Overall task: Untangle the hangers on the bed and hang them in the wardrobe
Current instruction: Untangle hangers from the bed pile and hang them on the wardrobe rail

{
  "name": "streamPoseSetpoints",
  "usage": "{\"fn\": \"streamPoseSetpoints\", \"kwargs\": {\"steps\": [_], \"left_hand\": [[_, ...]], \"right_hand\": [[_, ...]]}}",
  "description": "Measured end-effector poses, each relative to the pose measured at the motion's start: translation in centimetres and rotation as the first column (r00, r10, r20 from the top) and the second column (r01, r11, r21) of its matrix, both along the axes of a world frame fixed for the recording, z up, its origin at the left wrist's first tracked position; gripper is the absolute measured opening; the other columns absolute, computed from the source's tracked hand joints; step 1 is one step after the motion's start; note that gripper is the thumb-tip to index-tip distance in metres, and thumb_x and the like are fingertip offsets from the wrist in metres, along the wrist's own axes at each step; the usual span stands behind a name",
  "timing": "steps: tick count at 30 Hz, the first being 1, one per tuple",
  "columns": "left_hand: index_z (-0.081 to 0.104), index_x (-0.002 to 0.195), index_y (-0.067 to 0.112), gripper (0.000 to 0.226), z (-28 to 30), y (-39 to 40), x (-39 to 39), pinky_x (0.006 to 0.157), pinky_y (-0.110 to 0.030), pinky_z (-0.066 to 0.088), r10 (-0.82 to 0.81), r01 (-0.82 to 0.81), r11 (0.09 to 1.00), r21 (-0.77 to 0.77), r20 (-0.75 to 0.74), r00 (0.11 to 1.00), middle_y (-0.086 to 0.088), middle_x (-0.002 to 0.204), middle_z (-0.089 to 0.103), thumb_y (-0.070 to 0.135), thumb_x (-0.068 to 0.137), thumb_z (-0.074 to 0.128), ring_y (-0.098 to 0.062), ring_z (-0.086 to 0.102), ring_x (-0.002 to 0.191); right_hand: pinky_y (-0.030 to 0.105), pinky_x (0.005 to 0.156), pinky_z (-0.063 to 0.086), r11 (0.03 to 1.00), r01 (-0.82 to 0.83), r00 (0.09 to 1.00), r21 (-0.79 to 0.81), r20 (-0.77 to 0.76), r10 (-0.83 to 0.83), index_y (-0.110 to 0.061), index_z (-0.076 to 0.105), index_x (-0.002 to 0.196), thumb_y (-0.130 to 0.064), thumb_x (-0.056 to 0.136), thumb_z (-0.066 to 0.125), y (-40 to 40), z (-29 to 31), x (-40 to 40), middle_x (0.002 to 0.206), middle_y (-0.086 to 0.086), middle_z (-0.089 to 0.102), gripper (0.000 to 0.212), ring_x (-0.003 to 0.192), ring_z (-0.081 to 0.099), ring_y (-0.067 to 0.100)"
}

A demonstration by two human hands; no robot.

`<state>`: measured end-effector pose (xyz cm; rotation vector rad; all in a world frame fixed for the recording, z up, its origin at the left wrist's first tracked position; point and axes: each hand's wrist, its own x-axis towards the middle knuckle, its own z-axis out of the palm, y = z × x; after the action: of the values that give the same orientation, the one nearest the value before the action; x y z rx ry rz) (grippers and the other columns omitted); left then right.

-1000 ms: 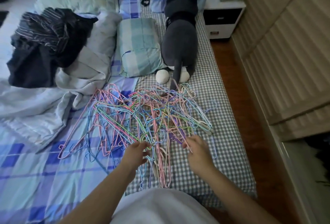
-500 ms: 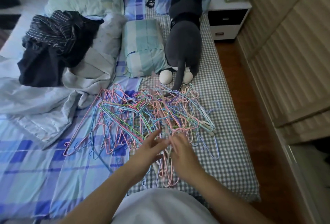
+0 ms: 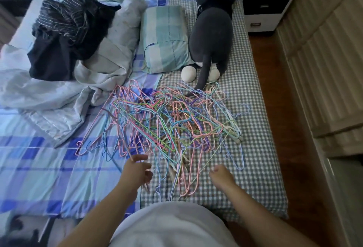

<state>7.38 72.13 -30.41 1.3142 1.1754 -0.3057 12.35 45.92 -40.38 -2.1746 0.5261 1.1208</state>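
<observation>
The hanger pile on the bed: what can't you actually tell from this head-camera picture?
- Hanger pile: how many there are; the thin wires overlap too tightly.
- Left hand and right hand: whether the fingers pinch a wire; curled fingers and blur hide it.
- Wardrobe: its inside and rail; cut off by the right edge.
- Plush cat: its face; it is turned away.

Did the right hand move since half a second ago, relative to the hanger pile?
Yes. The right hand has pulled back from the middle of the hanger pile toward its near right edge, apart from the left hand.
</observation>
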Motion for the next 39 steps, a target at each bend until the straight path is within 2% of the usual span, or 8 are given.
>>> {"fn": "streamPoseSetpoints", "kwargs": {"steps": [2,4,13,17,24,27,32,39], "left_hand": [[0.055,0.112,0.001,0.024,-0.1,-0.1,-0.7,0.055,-0.027,0.036,0.003,-0.003,1.0,0.012,-0.024,1.0,-0.018,0.082,0.054,-0.011,0.092,0.046,-0.02,0.046,0.053],[0.056,0.109,0.0,0.022,-0.3,-0.3,-1.4,0.055,-0.025,0.034,0.005,-0.003,0.999,0.036,-0.043,0.999,-0.016,0.076,0.054,-0.011,0.092,0.048,-0.019,0.048,0.049],[0.059,0.1,0.0,0.018,-0.3,0.3,-4.3,0.048,-0.024,0.039,0.117,-0.116,0.993,0.022,-0.105,0.988,-0.014,0.076,0.055,-0.012,0.093,0.048,-0.021,0.049,0.051],[0.061,0.097,0.002,0.019,-1.2,-0.1,-4.6,0.059,-0.03,0.041,0.147,-0.151,0.988,-0.042,-0.089,0.985,-0.013,0.072,0.054,-0.01,0.092,0.047,-0.022,0.051,0.05],[0.063,0.105,0.002,0.021,-1.7,0.2,-3.7,0.062,-0.032,0.044,0.035,-0.04,0.996,-0.084,-0.058,0.998,-0.011,0.074,0.06,-0.005,0.092,0.048,-0.023,0.057,0.052],[0.063,0.106,0.003,0.022,-0.8,1.0,-2.9,0.062,-0.032,0.046,-0.052,0.049,0.993,-0.104,-0.029,0.998,-0.011,0.079,0.061,-0.005,0.092,0.048,-0.024,0.058,0.057],[0.063,0.107,0.002,0.018,0.4,2.3,-2.6,0.062,-0.031,0.045,-0.121,0.121,0.989,-0.081,0.007,0.993,-0.013,0.086,0.061,-0.001,0.095,0.05,-0.023,0.057,0.057],[0.063,0.106,0.002,0.017,-0.1,2.6,-3.1,0.064,-0.033,0.047,-0.085,0.082,0.993,-0.088,-0.031,0.996,-0.012,0.081,0.061,-0.001,0.095,0.051,-0.025,0.058,0.061]], "right_hand": [[0.039,0.08,0.045,0.985,0.143,0.987,0.091,-0.084,-0.136,-0.012,0.049,0.13,-0.016,0.093,0.056,1.2,-1.3,0.4,0.119,0.015,0.056,0.038,0.099,0.061,0.025],[0.041,0.096,0.045,0.905,0.41,0.908,0.115,-0.141,-0.394,-0.011,0.021,0.155,-0.015,0.092,0.059,2.6,-2.2,1.0,0.152,0.015,0.039,0.074,0.13,0.048,0.034],[0.033,0.063,0.056,0.725,0.64,0.769,0.257,-0.222,-0.6,-0.006,0.06,0.119,-0.009,0.103,0.05,2.3,-5.1,1.6,0.093,0.012,0.06,0.019,0.071,0.06,0.021],[0.05,0.084,0.06,0.653,0.666,0.746,0.362,-0.292,-0.599,-0.004,0.059,0.12,0.0,0.103,0.046,2.2,-4.6,-0.5,0.097,0.015,0.063,0.022,0.088,0.069,0.029],[0.049,0.075,0.061,0.501,0.688,0.681,0.526,-0.228,-0.695,-0.012,0.053,0.119,0.003,0.101,0.046,2.7,-1.3,0.1,0.115,0.017,0.066,0.024,0.097,0.071,0.033],[0.044,0.081,0.06,0.409,0.695,0.6,0.591,-0.163,-0.783,-0.019,0.044,0.134,0.012,0.095,0.05,1.8,-0.5,2.3,0.119,0.014,0.063,0.051,0.099,0.068,0.028],[0.031,0.053,0.049,0.486,0.77,0.538,0.414,-0.01,-0.843,-0.018,0.044,0.137,-0.003,0.104,0.039,-0.4,-1.9,6.1,0.088,0.012,0.06,0.036,0.058,0.056,0.018],[0.028,0.044,0.039,0.862,0.49,0.847,0.132,0.162,-0.507,-0.016,0.05,0.139,-0.014,0.107,0.036,-2.2,-3.4,8.4,0.082,0.014,0.063,0.035,0.049,0.053,0.02]]}}
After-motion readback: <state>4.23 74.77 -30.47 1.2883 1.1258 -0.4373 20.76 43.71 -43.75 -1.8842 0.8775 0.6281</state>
